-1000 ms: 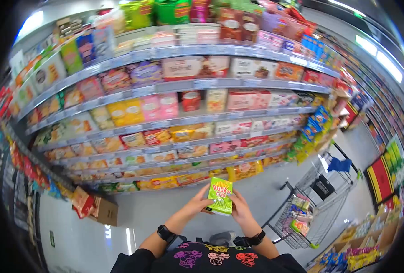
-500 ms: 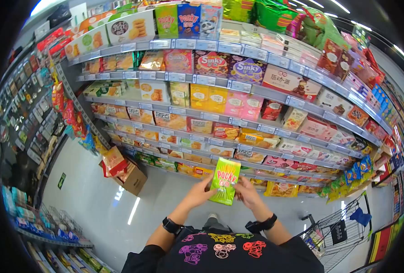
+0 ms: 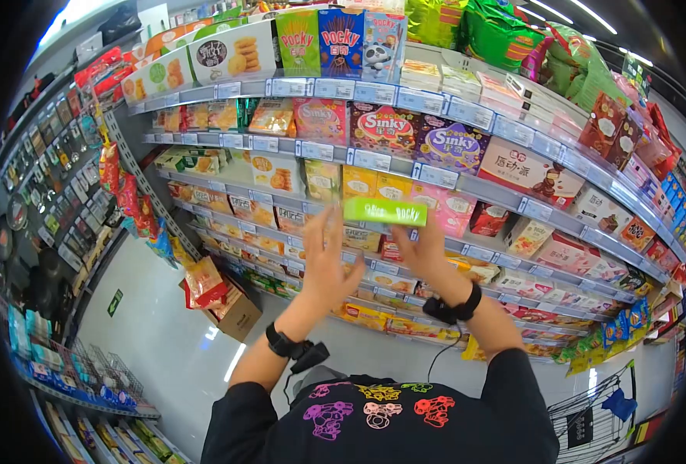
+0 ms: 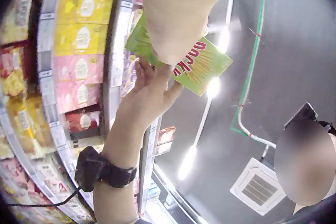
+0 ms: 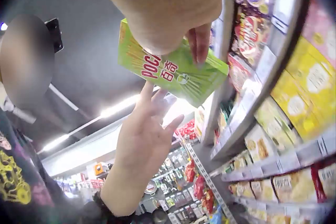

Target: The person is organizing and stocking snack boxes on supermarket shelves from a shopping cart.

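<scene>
A green Pocky box (image 3: 385, 212) is raised in front of the shelves, its narrow side facing the head view. The right hand (image 3: 422, 249) grips it near its right end; in the right wrist view curled fingers (image 5: 199, 43) lie against the box (image 5: 173, 69). At the box's left end is the left hand (image 3: 327, 259), palm partly visible, its fingers extended upward. In the right wrist view the left hand (image 5: 144, 140) has its fingertips close to the box's lower edge; whether they touch cannot be told. The left wrist view shows the box (image 4: 202, 66) tilted beyond the right hand (image 4: 144, 98).
Snack shelves (image 3: 405, 99) fill the front, with upright green (image 3: 299, 42) and blue Pocky boxes (image 3: 340, 42) on the upper tier. A carton (image 3: 238, 315) stands on the floor at left; a cart (image 3: 594, 414) is at lower right. Hanging goods line the left.
Both hands and the box have moved up and away from the body. The box has turned from its broad face to its narrow side, and the left hand's fingers have straightened off it.
</scene>
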The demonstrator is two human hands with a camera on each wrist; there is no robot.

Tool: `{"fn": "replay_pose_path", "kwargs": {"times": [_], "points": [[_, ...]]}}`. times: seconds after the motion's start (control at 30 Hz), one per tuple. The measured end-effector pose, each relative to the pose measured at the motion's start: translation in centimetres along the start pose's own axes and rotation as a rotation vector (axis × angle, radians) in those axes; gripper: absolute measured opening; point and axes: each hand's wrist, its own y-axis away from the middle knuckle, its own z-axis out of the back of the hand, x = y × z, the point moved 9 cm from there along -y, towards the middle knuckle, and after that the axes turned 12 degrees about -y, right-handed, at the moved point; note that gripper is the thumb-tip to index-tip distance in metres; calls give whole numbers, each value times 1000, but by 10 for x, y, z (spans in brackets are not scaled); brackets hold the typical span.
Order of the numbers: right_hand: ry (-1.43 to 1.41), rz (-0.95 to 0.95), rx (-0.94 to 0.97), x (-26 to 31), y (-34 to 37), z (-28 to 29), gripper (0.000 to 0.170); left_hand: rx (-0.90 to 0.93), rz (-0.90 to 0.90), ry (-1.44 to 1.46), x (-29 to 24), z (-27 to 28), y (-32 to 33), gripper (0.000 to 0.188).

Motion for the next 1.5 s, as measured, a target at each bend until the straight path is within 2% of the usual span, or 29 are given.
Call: {"fn": "replay_pose_path", "kwargs": {"times": [0.07,0.13,0.2,0.27,0.37,0.47,0.5,0.6,0.7,0.8,0.87,1.0,1.1,1.3,1.5], "points": [[-81,154,-53,9,-47,-2,31,-116,-50,-8,17,11,-34,81],[127,393,-101,38,-93,-7,30,-246,-120,-74,39,21,-71,80],[-19,234,-166,23,-129,-17,31,-313,-140,-114,56,32,-104,78],[-43,280,-216,16,-165,-27,33,-441,-237,-129,77,41,-137,76],[-63,332,-277,6,-213,-43,35,-482,-308,-123,110,51,-176,73],[-91,270,-280,6,-249,-66,33,-502,-317,-5,146,51,-201,72],[-42,369,-332,19,-248,-70,31,-499,-331,12,153,50,-205,71],[158,417,-413,9,-257,-85,34,-487,-325,36,178,45,-216,71],[-104,323,-312,-13,-273,-99,32,-451,-303,38,194,38,-222,69],[45,368,-351,-24,-281,-101,36,-430,-313,101,206,30,-229,70],[79,317,-346,-32,-283,-103,37,-407,-299,126,212,24,-232,70],[201,246,-375,-31,-280,-103,38,-408,-289,139,212,18,-229,69],[143,208,-423,-31,-280,-101,38,-455,-322,117,210,13,-228,69],[175,248,-506,-40,-284,-97,38,-420,-307,115,208,4,-232,67],[133,293,-564,-46,-282,-94,40,-390,-346,233,210,-13,-234,69]]}}
